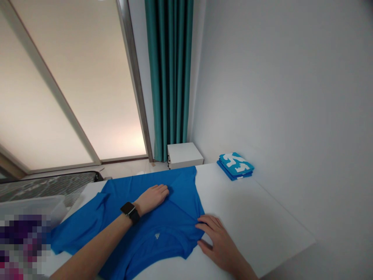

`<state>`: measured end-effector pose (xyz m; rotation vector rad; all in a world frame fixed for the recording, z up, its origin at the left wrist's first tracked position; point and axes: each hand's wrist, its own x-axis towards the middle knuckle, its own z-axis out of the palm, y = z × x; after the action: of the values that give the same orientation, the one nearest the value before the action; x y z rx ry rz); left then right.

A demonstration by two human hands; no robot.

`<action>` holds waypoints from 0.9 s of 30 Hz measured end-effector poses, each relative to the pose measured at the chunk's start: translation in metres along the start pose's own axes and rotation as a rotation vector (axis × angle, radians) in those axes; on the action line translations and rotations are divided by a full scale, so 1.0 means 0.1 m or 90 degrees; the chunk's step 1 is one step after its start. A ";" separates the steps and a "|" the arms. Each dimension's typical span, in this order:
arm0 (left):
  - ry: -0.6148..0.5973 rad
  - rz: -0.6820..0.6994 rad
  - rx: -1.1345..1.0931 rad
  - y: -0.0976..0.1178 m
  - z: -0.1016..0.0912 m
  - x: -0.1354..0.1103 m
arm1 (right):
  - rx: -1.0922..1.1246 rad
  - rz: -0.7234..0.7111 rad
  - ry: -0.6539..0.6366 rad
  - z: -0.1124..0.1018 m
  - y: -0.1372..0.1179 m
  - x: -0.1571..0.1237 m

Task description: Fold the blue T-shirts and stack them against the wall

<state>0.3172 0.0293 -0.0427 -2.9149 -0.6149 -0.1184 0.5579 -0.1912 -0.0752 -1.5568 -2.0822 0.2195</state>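
Observation:
A blue T-shirt point(171, 225) lies spread on a white table point(256, 217), its right side folded over toward the middle. My left hand point(153, 198), with a black watch on the wrist, rests flat on the shirt's upper middle, fingers stretched out. My right hand point(217, 239) lies at the shirt's right edge near the sleeve, fingers extended and touching the fabric. Neither hand grips anything.
A stack of folded blue shirts with white print point(235, 165) sits at the table's far right by the wall. A small white cabinet point(184, 154) stands beyond the table under a teal curtain point(170, 77). A grey mattress point(46, 186) lies to the left.

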 end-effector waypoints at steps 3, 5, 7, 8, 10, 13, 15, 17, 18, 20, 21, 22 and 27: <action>0.000 0.008 -0.031 -0.07 -0.03 -0.02 | 0.008 0.004 0.005 -0.01 0.00 0.00; -0.015 0.016 -0.029 -0.10 -0.06 -0.02 | 0.012 0.006 0.002 -0.02 -0.01 0.01; -0.031 0.023 -0.013 -0.11 -0.07 0.00 | 0.011 0.006 -0.002 -0.03 -0.02 0.02; -0.036 0.027 -0.002 -0.10 -0.07 0.01 | 0.009 0.005 -0.004 -0.03 -0.02 0.02; -0.037 0.034 0.027 -0.08 -0.06 0.03 | 0.001 0.005 0.001 -0.04 -0.03 0.01; -0.022 0.039 0.063 -0.07 -0.05 0.05 | -0.012 0.005 0.021 -0.04 -0.03 0.00; -0.005 0.036 0.066 -0.08 -0.07 0.04 | -0.018 0.006 0.036 -0.03 -0.03 0.00; 0.012 0.031 0.053 -0.10 -0.09 0.02 | -0.021 0.005 0.045 -0.01 -0.02 -0.01; 0.017 0.029 0.045 -0.10 -0.09 0.01 | -0.022 0.004 0.046 0.00 -0.02 -0.01; 0.014 0.028 0.041 -0.11 -0.10 -0.01 | -0.026 0.002 0.051 0.02 -0.01 -0.01; 0.008 0.028 0.045 -0.10 -0.10 -0.01 | -0.028 0.001 0.056 0.03 0.00 -0.01; 0.004 0.027 0.049 -0.10 -0.09 -0.02 | -0.032 0.002 0.066 0.04 0.01 -0.01; 0.021 -0.013 0.035 -0.02 -0.09 0.00 | -0.053 0.006 0.108 0.08 0.04 -0.02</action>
<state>0.3163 0.0299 -0.0334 -2.8490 -0.6327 -0.1499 0.5578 -0.1906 -0.0840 -1.5758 -1.9747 0.0025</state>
